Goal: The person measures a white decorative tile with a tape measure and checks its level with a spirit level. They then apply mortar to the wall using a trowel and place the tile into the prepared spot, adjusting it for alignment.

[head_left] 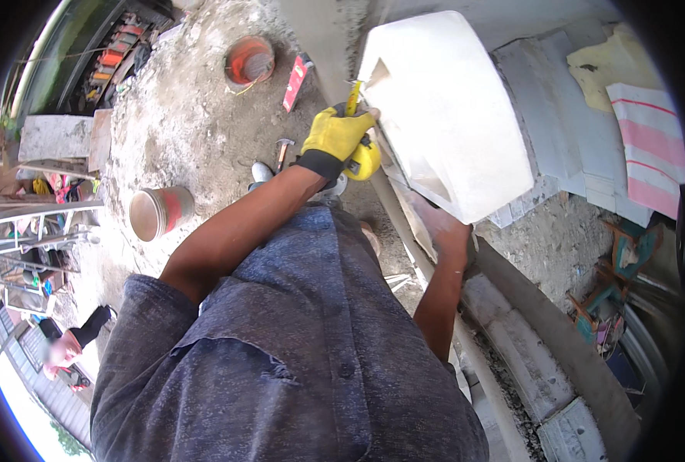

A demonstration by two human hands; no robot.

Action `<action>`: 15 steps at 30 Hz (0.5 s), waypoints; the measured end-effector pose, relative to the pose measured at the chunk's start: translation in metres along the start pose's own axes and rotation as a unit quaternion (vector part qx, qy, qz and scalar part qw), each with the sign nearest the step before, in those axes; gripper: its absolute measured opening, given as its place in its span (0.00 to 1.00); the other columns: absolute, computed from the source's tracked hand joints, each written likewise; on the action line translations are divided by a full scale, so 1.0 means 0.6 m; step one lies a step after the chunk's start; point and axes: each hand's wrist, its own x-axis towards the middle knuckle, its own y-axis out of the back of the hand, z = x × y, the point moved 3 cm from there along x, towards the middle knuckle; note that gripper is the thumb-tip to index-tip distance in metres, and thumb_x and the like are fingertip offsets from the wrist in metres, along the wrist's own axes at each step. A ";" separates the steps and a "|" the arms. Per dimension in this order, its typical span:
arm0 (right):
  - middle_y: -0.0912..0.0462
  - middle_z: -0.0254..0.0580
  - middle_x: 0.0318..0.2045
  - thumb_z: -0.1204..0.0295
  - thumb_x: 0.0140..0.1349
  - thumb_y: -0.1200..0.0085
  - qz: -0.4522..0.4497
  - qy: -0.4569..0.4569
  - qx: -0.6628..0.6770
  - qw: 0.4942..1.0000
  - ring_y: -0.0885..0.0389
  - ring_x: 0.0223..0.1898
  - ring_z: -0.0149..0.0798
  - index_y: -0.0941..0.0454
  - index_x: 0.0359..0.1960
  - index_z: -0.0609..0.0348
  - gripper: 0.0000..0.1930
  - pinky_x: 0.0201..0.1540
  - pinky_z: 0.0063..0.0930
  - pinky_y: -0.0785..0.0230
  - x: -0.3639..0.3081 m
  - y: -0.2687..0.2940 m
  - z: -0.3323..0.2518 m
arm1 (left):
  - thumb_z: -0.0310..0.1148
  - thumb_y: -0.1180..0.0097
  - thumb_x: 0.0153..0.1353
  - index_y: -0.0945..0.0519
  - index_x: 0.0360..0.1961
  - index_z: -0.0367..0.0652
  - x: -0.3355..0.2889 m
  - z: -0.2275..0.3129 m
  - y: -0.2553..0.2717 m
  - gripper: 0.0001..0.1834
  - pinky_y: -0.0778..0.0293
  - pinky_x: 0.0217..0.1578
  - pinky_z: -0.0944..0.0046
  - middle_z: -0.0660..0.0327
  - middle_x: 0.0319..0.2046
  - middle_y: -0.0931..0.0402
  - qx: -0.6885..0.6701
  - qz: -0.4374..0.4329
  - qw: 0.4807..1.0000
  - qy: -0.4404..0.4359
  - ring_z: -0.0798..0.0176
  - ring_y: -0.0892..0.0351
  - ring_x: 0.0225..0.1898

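Below my grip: grey dirt (204, 135)
Left hand (333, 137): clamped on yellow rounded tape-measure (368, 157)
Right hand (441, 225): grip unclear
Likely measuring: next needs steadiness

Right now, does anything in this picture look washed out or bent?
Head view: strong light leaves the white moulded piece almost featureless and bleaches the ground at left; also in the head view, edges bow near the black border, while the yellow tape measure in the left hand keeps its colour.

Left grip (333, 135) yellow-gloved, curled; left forearm (254, 215) slanting inward. Right grip (445, 229) lower, partly hidden; right forearm (439, 302) bare.
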 end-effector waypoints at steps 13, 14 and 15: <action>0.16 0.49 0.47 0.57 0.46 0.26 0.078 0.033 -0.023 0.996 0.19 0.49 0.51 0.19 0.50 0.60 0.31 0.53 0.41 0.28 0.015 -0.010 0.006 | 0.57 0.28 0.49 0.19 0.30 0.38 0.046 -0.063 0.057 0.29 0.26 0.25 0.65 0.61 0.25 0.20 0.155 -0.038 0.987 0.019 0.68 0.21 0.24; 0.17 0.51 0.47 0.57 0.45 0.25 0.084 0.035 -0.020 0.996 0.20 0.50 0.52 0.20 0.50 0.60 0.32 0.53 0.41 0.29 0.012 -0.009 0.011 | 0.54 0.29 0.53 0.18 0.32 0.39 0.031 -0.058 0.063 0.25 0.27 0.25 0.66 0.63 0.24 0.21 0.131 -0.077 0.988 0.029 0.69 0.23 0.24; 0.18 0.52 0.48 0.57 0.44 0.25 0.090 0.033 -0.012 0.995 0.20 0.50 0.53 0.20 0.51 0.61 0.33 0.54 0.42 0.29 0.009 -0.005 0.014 | 0.49 0.31 0.58 0.18 0.33 0.41 0.019 -0.052 0.066 0.20 0.27 0.25 0.67 0.66 0.23 0.23 0.066 -0.133 0.988 0.028 0.71 0.24 0.23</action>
